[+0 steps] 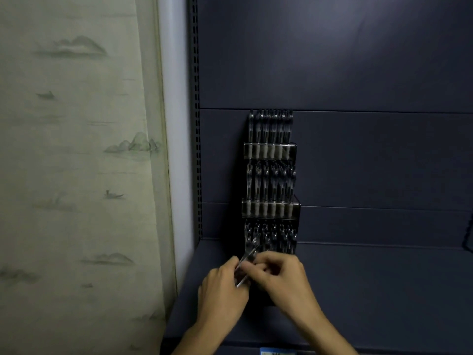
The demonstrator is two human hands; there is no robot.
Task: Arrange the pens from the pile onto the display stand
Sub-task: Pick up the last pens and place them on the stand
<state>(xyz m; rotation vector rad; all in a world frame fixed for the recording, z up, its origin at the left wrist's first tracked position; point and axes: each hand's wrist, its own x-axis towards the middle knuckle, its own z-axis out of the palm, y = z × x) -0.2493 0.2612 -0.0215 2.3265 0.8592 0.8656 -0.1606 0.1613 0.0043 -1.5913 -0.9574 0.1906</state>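
Observation:
A tiered display stand (270, 151) stands on a dark shelf against the back panel, with rows of dark pens upright in its top and middle tiers. More pens fill the lowest tier (279, 237). My left hand (225, 285) and my right hand (281, 275) meet in front of the stand's bottom-left corner. Both pinch a clear-barrelled pen (249, 254) that tilts up to the right toward the lowest tier. The pen's lower end pokes out between my fingers. No loose pile is visible; my hands hide the stand's base.
The dark shelf floor (371, 290) stretches to the right of the stand. A slotted upright rail (196, 124) runs along the shelf's left side, beside a pale curtain (76, 175) printed with mountains. A blue label (277, 351) sits at the shelf's front edge.

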